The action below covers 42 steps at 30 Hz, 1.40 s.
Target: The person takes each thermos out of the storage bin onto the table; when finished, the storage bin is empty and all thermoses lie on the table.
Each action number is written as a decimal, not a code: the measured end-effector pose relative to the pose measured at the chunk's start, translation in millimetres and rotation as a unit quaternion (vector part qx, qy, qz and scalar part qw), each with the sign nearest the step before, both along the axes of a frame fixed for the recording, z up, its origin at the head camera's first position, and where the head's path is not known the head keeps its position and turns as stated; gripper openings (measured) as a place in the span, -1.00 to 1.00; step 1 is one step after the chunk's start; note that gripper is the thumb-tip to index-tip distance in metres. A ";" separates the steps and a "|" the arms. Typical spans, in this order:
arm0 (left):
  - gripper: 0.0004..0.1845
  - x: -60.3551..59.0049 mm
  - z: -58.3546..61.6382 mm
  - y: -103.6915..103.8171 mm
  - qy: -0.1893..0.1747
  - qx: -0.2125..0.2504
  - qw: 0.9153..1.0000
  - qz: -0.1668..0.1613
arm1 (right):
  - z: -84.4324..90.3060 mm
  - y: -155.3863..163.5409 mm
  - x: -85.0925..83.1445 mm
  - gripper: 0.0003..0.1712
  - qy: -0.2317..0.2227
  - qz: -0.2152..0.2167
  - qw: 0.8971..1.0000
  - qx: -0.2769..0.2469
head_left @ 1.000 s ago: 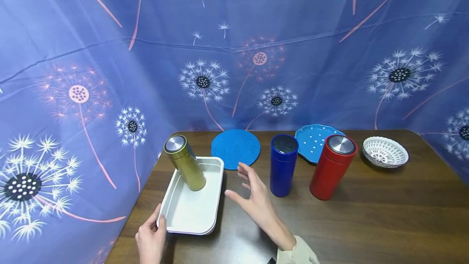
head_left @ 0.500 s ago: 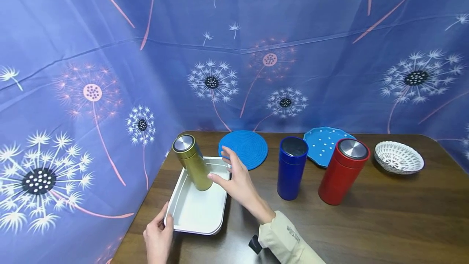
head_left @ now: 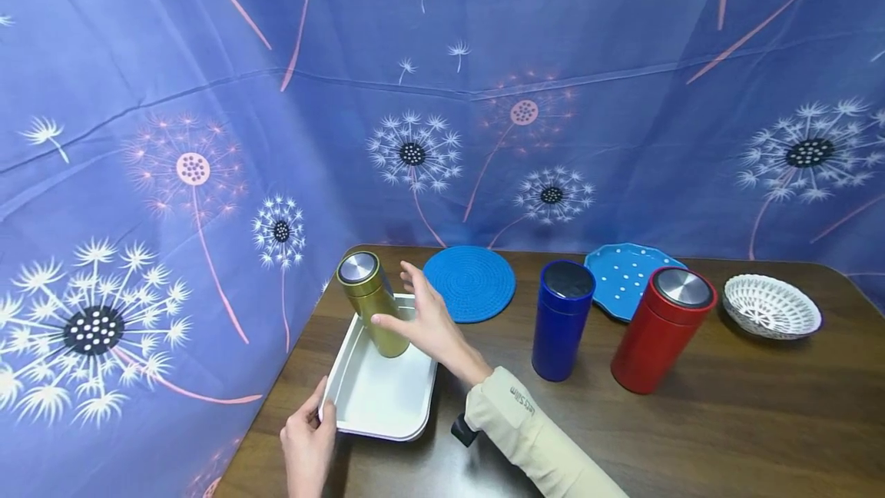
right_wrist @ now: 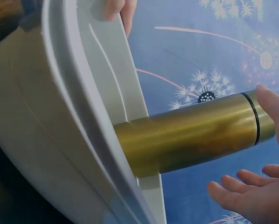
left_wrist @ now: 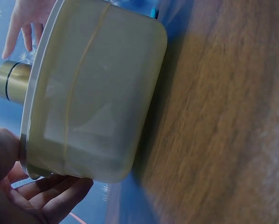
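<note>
A deep white tray [head_left: 376, 406] stands on the table at the left. My left hand [head_left: 307, 440] grips its near left rim, thumb over the edge and fingers along the outer wall in the left wrist view. Inside the tray's far part stands a gold thermos [head_left: 364, 294] with a steel-topped lid. Beside it is my right hand [head_left: 435, 321], fingers spread and thumb reaching across the thermos in the head view. From the right wrist, the thumb overlaps the lid end of the gold body [right_wrist: 191, 133], while the other fingers hang away from it.
Right of the tray stand a blue thermos [head_left: 563, 321] and a red thermos [head_left: 664, 333]. A round blue woven mat [head_left: 470, 283], a blue dotted plate [head_left: 622, 275] and a white openwork bowl [head_left: 770, 306] lie along the table's back, before a blue dandelion-print cloth [head_left: 442, 37].
My right hand has moved left from between tray and blue thermos to the gold thermos. The left hand keeps its hold on the tray rim. The whole head view has shifted slightly.
</note>
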<state>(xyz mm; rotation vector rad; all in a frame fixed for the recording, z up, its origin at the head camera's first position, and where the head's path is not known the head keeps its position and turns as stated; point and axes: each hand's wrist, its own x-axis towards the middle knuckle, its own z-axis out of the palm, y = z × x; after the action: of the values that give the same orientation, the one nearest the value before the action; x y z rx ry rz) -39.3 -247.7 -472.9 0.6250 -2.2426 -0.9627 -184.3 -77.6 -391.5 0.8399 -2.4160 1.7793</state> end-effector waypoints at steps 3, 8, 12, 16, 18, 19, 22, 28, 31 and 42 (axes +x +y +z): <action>-0.63 -0.1 0.3 0.7 -0.001 0.001 1.000 0.002 | 1.9 -5.3 -3.2 0.08 -0.007 -0.001 1.000 0.011; -0.63 -0.5 -0.7 0.1 0.004 -0.007 1.000 0.008 | 6.0 -15.1 -8.8 0.11 -0.010 0.010 1.000 0.012; -0.63 -0.3 -1.6 -0.8 0.002 -0.009 1.000 0.009 | 6.5 -24.1 -12.4 0.12 -0.014 0.018 1.000 0.015; -0.63 0.5 -1.1 0.2 0.001 -0.005 1.000 0.007 | 4.2 -32.0 -14.1 0.12 -0.016 0.021 0.999 0.019; -0.63 0.6 -0.4 0.8 0.004 -0.004 1.000 0.008 | 3.3 -35.4 -14.6 0.10 -0.012 0.022 1.000 0.016; -0.63 0.5 -0.1 1.1 0.005 -0.004 1.000 0.007 | 2.9 -36.9 -15.0 0.09 -0.010 0.020 1.000 0.016; -0.63 -0.5 0.2 1.6 0.008 0.004 1.000 0.001 | 1.9 -40.7 -16.2 0.05 -0.005 0.014 1.000 0.013; -0.63 -2.3 0.9 0.8 -0.001 0.022 1.000 0.001 | -0.6 -45.5 -19.8 -0.11 0.018 0.008 1.000 0.000; -0.64 -2.0 1.9 1.2 -0.002 0.023 1.000 0.001 | -0.8 -45.5 -19.7 -0.15 0.024 0.006 1.000 -0.007; -0.64 -1.3 3.0 1.8 -0.003 0.032 0.999 -0.003 | 1.3 -45.6 -18.6 -0.16 0.007 0.003 1.000 -0.022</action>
<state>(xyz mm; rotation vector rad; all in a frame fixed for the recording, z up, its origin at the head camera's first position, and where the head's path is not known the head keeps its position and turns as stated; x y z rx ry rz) -40.7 -245.8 -469.9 0.6501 -2.2285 -1.0397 -202.9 -123.2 -390.3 0.8531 -2.3582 1.8150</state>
